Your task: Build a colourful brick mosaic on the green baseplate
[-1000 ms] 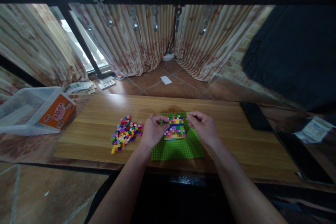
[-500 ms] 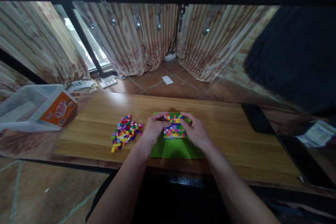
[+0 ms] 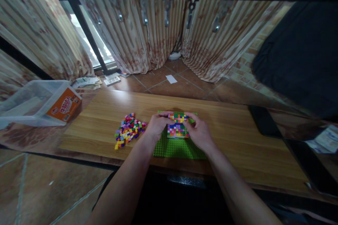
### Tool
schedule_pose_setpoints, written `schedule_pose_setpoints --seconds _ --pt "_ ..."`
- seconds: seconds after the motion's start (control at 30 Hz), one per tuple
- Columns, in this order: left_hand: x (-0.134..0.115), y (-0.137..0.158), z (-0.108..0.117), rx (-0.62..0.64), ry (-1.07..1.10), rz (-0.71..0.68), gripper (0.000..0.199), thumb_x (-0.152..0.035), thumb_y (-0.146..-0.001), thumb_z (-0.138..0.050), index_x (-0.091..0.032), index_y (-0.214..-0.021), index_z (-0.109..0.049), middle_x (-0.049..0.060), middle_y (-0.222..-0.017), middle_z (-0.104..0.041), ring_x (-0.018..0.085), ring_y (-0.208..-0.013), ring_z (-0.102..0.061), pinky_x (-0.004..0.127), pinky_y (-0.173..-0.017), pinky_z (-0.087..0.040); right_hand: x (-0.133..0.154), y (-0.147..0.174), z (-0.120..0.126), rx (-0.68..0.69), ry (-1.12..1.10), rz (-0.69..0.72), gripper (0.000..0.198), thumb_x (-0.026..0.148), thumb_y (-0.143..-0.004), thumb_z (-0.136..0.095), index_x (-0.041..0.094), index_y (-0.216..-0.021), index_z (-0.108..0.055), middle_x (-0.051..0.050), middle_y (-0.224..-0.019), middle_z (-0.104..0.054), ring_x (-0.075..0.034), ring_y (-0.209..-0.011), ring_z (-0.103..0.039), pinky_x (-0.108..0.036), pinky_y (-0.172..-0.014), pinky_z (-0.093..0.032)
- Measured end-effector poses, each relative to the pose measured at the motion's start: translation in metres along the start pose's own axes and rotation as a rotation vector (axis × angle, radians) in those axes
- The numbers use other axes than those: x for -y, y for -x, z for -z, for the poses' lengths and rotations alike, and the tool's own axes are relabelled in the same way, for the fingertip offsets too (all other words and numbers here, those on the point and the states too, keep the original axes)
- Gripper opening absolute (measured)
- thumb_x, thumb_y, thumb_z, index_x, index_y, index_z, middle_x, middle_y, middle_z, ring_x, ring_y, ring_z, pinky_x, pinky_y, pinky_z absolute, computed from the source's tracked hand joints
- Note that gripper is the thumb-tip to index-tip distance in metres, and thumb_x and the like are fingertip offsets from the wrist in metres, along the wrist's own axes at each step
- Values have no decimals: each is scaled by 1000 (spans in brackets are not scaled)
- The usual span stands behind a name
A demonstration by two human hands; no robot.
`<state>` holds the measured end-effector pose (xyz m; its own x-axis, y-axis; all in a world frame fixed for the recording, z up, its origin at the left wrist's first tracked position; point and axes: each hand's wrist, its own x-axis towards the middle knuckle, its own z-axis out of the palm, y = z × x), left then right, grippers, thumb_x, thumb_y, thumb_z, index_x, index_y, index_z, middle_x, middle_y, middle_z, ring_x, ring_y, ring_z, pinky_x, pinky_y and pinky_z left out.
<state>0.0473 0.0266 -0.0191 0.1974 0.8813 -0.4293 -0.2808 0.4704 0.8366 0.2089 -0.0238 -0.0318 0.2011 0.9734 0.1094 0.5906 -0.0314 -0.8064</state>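
A block of many-coloured toy bricks (image 3: 178, 130) sits over the green studded baseplate (image 3: 179, 149). From its left side my left hand (image 3: 157, 126) grips it, thumb lying across the near face and fingers at the far edge. My right hand (image 3: 198, 130) holds the opposite side in the same way, its thumb on the bricks. Between the thumbs a dark blue band shows across the block. Whether the block is fixed to the baseplate or lifted off it, I cannot tell. Left of my left hand lies a pile of loose coloured bricks (image 3: 129, 130).
All this rests on a wooden table (image 3: 232, 147). A clear plastic bin (image 3: 34, 117) with an orange label stands at the left. Dark flat objects, one a black slab (image 3: 264, 121), lie at the right end. Curtains (image 3: 137, 42) hang beyond the table.
The view has shifted slightly, so the scene sits a little further right. Both hands keep their hold on the brick block; the right thumb has moved slightly inward over it.
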Motion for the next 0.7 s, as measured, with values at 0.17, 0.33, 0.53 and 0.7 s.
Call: schedule_pose_setpoints --seconds 0.17,0.33,0.53,0.7 --pt "-2 0 0 -11 1 16 39 -2 -39 -75 -13 -77 -75 0 -66 -72 16 -61 -64 30 -66 -54 0 0 -1 -19 9 8 44 35 -81 -56 18 -120 -69 -7 -89 -74 -19 -66 -61 -35 -69 -49" --pt "1 3 3 49 4 -28 41 -5 -42 -80 -13 -82 -75 1 -70 -72 15 -62 -64 30 -69 -54 -4 0 -3 -11 8 14 44 36 -82 -56 18 -121 -68 -8 -94 -75 -17 -62 -59 -35 -67 -50" --pt "-9 13 16 53 1 -112 46 -11 -44 -85 -14 -88 -75 4 -87 -74 15 -75 -65 30 -77 -51 -11 -1 2 -31 -43 25 44 40 -84 -56 18 -121 -67 -12 -112 -74 -17 -63 -62 -36 -68 -52" --pt "-40 24 47 -164 -6 -260 36 -23 -52 -82 -15 -86 -74 6 -93 -73 11 -75 -60 22 -67 -41 -4 -2 9 -215 -114 65 38 40 -85 -59 17 -113 -69 -12 -106 -75 -18 -66 -64 -38 -72 -54"
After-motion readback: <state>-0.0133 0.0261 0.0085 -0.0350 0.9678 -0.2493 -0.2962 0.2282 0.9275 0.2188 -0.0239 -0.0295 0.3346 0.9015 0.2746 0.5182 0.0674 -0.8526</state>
